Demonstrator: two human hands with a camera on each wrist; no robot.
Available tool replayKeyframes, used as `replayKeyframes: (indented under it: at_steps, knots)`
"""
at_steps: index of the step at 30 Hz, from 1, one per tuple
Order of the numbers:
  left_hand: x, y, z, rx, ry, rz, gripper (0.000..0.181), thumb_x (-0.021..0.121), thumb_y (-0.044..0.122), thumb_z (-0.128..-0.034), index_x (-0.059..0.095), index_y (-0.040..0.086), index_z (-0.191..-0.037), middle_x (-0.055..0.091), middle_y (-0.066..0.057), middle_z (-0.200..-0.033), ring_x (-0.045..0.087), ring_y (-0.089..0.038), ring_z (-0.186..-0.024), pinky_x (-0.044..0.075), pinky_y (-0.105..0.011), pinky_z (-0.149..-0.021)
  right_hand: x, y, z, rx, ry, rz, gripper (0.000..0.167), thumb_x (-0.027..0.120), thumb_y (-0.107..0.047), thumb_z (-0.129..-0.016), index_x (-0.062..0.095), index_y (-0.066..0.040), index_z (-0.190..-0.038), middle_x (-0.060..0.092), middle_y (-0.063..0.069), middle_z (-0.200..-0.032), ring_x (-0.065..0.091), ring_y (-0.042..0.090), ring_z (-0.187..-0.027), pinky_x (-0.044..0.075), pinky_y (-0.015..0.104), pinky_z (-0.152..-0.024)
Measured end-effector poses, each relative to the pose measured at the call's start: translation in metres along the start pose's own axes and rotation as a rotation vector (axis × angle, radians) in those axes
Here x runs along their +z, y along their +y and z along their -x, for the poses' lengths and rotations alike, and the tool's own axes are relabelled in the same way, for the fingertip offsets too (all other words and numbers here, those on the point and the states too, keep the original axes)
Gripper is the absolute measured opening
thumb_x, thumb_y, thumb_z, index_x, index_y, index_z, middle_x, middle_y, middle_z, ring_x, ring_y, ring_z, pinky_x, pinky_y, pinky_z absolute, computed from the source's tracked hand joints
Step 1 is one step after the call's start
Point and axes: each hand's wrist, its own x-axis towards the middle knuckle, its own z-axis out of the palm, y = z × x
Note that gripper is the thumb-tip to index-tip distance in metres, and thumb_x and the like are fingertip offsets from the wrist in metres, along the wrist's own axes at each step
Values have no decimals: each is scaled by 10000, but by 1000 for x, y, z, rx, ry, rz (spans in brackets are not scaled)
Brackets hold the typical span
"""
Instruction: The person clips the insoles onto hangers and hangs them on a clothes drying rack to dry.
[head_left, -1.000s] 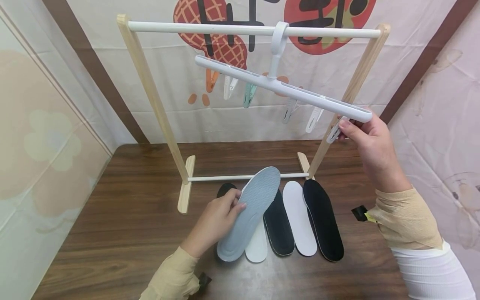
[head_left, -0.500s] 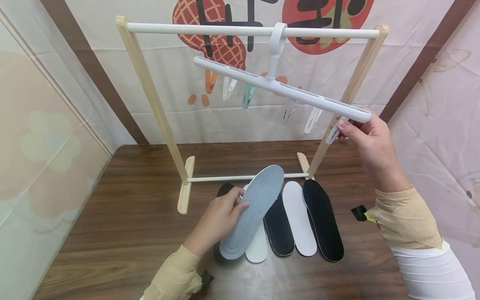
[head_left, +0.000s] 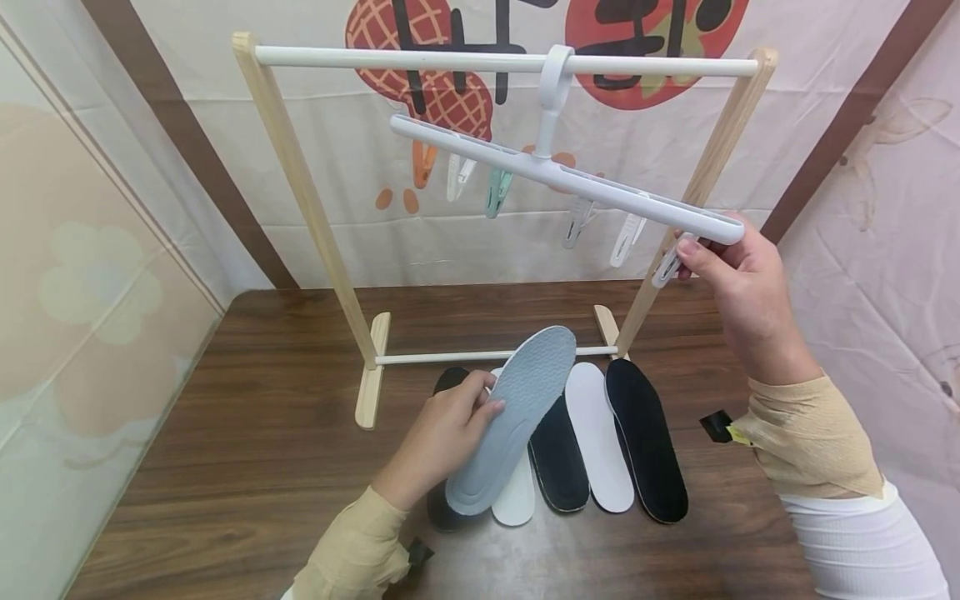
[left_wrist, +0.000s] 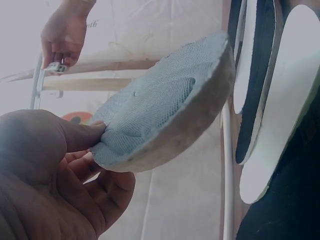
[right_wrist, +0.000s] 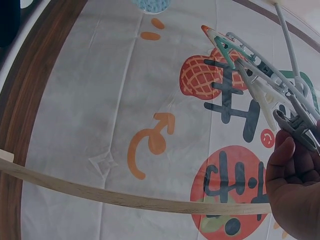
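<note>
My left hand point(head_left: 442, 429) pinches a light blue-grey insole point(head_left: 517, 417) by its left edge. It is tilted above the other insoles; the left wrist view shows its mesh face point(left_wrist: 155, 100) with my thumb point(left_wrist: 82, 136) on top. My right hand point(head_left: 757, 304) pinches the end clothes peg point(head_left: 670, 267) on a white clip hanger point(head_left: 555, 173), which hangs slanted with its right end lower. In the right wrist view my fingers hold that peg point(right_wrist: 296, 131) by its end. Whether its jaws are parted is hard to tell.
A wooden rack point(head_left: 300, 183) with a white top rod point(head_left: 405, 57) carries the hanger. More pegs, orange point(head_left: 423, 163), green point(head_left: 498, 192) and white, hang along it. On the brown table point(head_left: 247, 450) lie black point(head_left: 647, 442) and white insoles point(head_left: 598, 437), side by side.
The blue-grey insole has shifted slightly up and to the right with my left hand. My right hand stays at the end peg, and the hanger is nearly still.
</note>
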Motion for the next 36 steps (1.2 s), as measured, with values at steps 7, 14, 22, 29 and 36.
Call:
replayKeyframes:
  at_steps: [7,14,22,29,36]
  knots:
    - [1,3,-1,-6,-6,24,194,700,187,-963,623,117,-1127,573,105,-796,563,-103,-706,490,-306,-646,1,-1,0,-17,5,-24,121,607,71,-949,636,-45,-970,661,37,-819,569,153,-695,486,226,-654]
    - [0,5,-2,-29,-27,70,200,706,179,-960,627,112,-1132,593,100,-797,562,-88,-697,486,-286,-639,3,-1,0,-20,19,-43,144,591,89,-946,623,-51,-950,666,29,-807,581,142,-679,494,227,-646]
    - [0,7,-3,-16,-31,96,198,708,168,-957,630,108,-1129,607,89,-795,557,-75,-691,479,-275,-638,4,0,0,-33,22,-51,165,574,100,-950,625,-56,-971,661,20,-820,587,132,-710,489,225,-664]
    - [0,8,-4,17,-39,125,212,713,162,-952,632,107,-1140,630,84,-817,540,-70,-689,476,-271,-655,4,1,0,-42,16,-74,155,582,98,-948,626,-48,-974,659,24,-826,581,131,-717,484,229,-663]
    - [1,11,-6,43,-29,117,239,718,166,-949,626,94,-1157,630,82,-829,530,-74,-689,471,-265,-653,3,2,-1,-42,5,-77,157,574,103,-950,621,-47,-959,658,23,-826,590,128,-717,489,224,-670]
